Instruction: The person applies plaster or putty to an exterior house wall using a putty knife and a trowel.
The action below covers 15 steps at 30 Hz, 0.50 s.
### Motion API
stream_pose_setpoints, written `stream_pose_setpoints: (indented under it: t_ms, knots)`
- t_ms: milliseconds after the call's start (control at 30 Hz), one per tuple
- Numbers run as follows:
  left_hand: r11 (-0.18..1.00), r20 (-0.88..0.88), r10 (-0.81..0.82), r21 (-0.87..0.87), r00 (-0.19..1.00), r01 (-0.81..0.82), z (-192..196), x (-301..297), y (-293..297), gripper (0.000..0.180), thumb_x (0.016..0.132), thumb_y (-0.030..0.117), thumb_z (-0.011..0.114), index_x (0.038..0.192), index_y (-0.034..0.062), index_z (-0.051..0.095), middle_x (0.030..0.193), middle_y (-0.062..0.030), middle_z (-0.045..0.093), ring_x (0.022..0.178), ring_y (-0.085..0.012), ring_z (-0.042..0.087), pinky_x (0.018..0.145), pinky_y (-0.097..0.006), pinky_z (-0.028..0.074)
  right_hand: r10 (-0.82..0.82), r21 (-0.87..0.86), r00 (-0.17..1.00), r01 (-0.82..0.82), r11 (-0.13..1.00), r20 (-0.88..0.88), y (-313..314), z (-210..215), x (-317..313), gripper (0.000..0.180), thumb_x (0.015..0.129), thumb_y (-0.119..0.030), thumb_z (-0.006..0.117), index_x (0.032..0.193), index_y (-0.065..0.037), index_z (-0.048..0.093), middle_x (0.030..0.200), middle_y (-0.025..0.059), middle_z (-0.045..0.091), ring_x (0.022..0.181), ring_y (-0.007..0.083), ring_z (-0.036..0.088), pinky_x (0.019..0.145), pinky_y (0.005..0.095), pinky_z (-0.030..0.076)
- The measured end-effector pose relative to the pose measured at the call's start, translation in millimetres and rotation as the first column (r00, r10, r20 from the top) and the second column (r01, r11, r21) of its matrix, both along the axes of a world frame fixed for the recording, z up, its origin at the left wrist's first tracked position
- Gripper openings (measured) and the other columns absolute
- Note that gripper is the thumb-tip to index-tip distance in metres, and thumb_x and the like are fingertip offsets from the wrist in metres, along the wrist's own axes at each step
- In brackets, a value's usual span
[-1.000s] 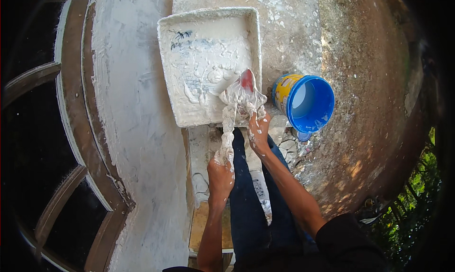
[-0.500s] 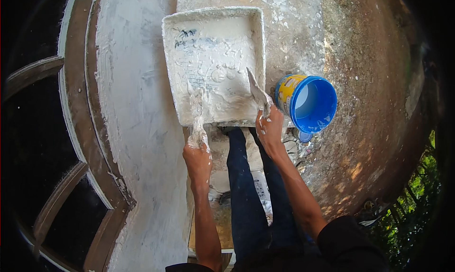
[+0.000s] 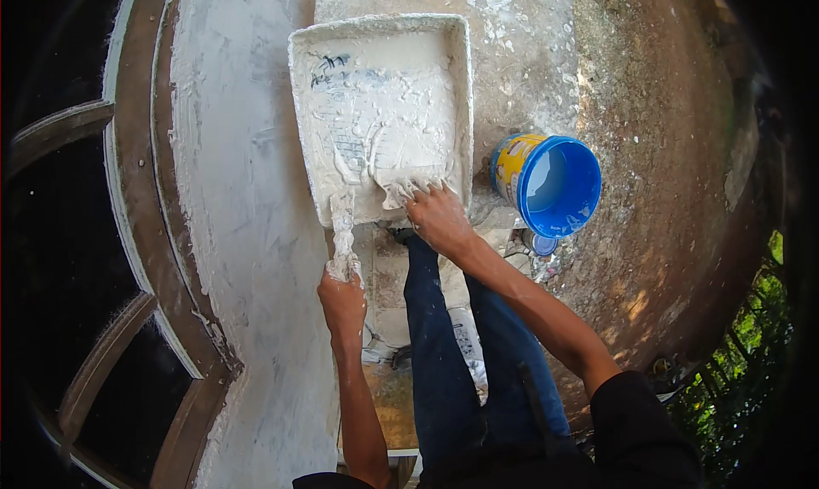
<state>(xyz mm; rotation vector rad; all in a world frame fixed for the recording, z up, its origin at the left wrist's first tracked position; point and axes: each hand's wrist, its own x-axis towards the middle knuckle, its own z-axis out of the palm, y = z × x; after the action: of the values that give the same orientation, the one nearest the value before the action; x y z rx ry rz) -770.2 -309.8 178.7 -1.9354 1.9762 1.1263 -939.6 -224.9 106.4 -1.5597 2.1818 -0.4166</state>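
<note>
A squarish, shallow, paste-crusted tray (image 3: 377, 27) lies open side up, its floor coated unevenly with creamy white, lumpy paste (image 3: 414, 135), dark marks showing through. A narrow, paste-caked tool (image 3: 343, 220) crosses its near rim at the left. A flat, paste-smeared blade (image 3: 394, 187), partly hidden, sits inside, near the near-right corner.

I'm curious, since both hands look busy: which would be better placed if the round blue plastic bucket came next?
Probably the right hand: it is nearer the bucket, though it holds a flat white-coated blade. The left hand, gripping a narrow white-coated tool, is farther off.
</note>
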Motion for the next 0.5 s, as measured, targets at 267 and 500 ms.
stream_pose_setpoints:
  t_ms: [267, 500]
  knots:
    - [0.989, 0.055, -0.043, 0.142, 0.998, 0.035, -4, 13, 1, 0.021, 0.076, 0.007, 0.057, 0.093, -0.0057, 0.054, 0.084, -0.0245, 0.06, 0.084, -0.04, 0.057, 0.069, -0.041, 0.044, -0.5, -0.109, 0.756, 0.59, 0.8, 0.422, 28, 5, -37, 0.01, 0.077, -0.007, 0.052, 0.076, 0.003, 0.053, 0.07, 0.0144, 0.053, 0.062, 0.0285, 0.051, 0.059, 0.0368, 0.038]
    - [0.973, 0.081, 0.011, 0.229, 0.997, -0.03, -3, 11, 1, 0.021, 0.077, 0.007, 0.055, 0.093, -0.0061, 0.055, 0.082, -0.0237, 0.061, 0.081, -0.0387, 0.059, 0.068, -0.039, 0.044, -0.659, 0.157, 0.288, 0.833, 0.53, 0.695, 28, -35, -25, 0.022, 0.08, -0.015, 0.056, 0.091, 0.004, 0.054, 0.08, 0.0126, 0.052, 0.071, 0.0189, 0.048, 0.064, 0.0324, 0.038]
